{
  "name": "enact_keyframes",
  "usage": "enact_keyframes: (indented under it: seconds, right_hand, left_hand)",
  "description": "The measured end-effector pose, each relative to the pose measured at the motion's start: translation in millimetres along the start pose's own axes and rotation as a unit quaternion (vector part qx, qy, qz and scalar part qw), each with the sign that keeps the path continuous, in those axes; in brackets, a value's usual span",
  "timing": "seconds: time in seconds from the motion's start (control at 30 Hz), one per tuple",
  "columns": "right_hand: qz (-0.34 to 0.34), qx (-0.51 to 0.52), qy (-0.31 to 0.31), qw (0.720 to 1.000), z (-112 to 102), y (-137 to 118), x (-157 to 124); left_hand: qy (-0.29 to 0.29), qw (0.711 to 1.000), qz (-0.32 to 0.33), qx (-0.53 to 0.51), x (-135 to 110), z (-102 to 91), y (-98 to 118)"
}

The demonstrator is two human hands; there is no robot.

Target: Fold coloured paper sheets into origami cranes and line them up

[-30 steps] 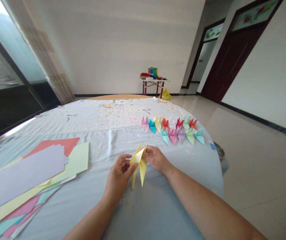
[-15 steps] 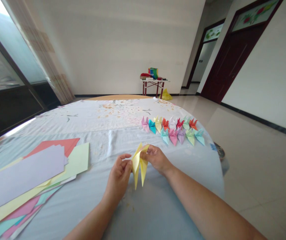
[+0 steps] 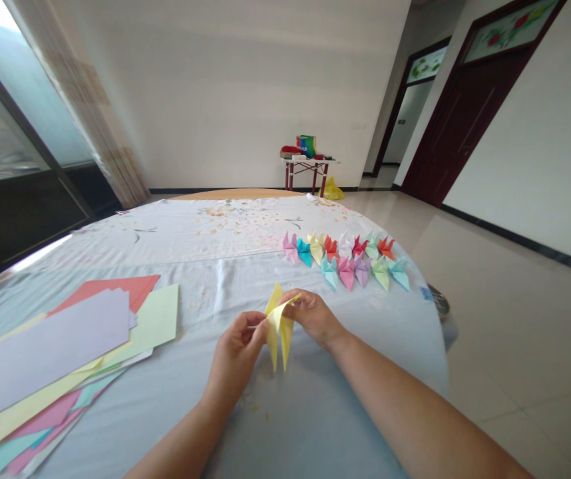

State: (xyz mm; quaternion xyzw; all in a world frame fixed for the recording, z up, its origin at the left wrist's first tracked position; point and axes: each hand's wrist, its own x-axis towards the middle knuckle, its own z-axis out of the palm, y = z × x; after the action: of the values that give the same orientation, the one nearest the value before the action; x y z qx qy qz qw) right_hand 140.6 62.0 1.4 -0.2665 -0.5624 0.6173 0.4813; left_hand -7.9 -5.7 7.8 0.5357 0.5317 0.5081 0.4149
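Your left hand (image 3: pixel 235 349) and right hand (image 3: pixel 313 319) pinch one folded yellow paper (image 3: pixel 279 339), partly hiding it; thirteen paper cranes (image 3: pixel 346 273) stand in two rows near the tabletop (image 3: pixel 390 332)'s right edge.

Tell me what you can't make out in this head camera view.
In the head view:
Middle of the yellow folded paper: hidden by the left hand and right hand.
Lower sheets of the coloured paper pile: covered by upper sheets, cut off by the bottom and left edges.
Items on the distant red-legged table: too small to identify.
Round object: partly hidden by the cloth-covered table.
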Motion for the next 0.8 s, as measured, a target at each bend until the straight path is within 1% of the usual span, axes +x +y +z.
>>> enact_keyframes:
  seconds: [0.13, 0.23, 0.33, 0.67, 0.8]
  right_hand:
    - [-0.007, -0.005, -0.002, 1.000, -1.2, 1.5, 0.3]
    - [-0.012, -0.014, 0.007, 1.000, -1.8, 2.3, 0.4]
    - [-0.010, -0.021, 0.003, 1.000, -1.6, 2.7, 0.4]
    - [-0.005, -0.003, -0.005, 1.000, 1.3, -2.4, -1.0]
    - [-0.003, -0.021, -0.003, 1.000, 1.5, -0.7, -0.7]
  left_hand:
    - [0.028, 0.995, -0.006, 0.098, 0.8, -1.8, -1.8]
    - [0.032, 0.992, -0.003, 0.120, -0.6, -2.1, -1.2]
    - [0.041, 0.990, -0.007, 0.135, -2.5, -2.3, -0.8]
    - [0.045, 0.992, -0.014, 0.119, 0.7, -3.0, -1.2]
    - [0.038, 0.994, -0.004, 0.102, 0.7, -3.2, -1.7]
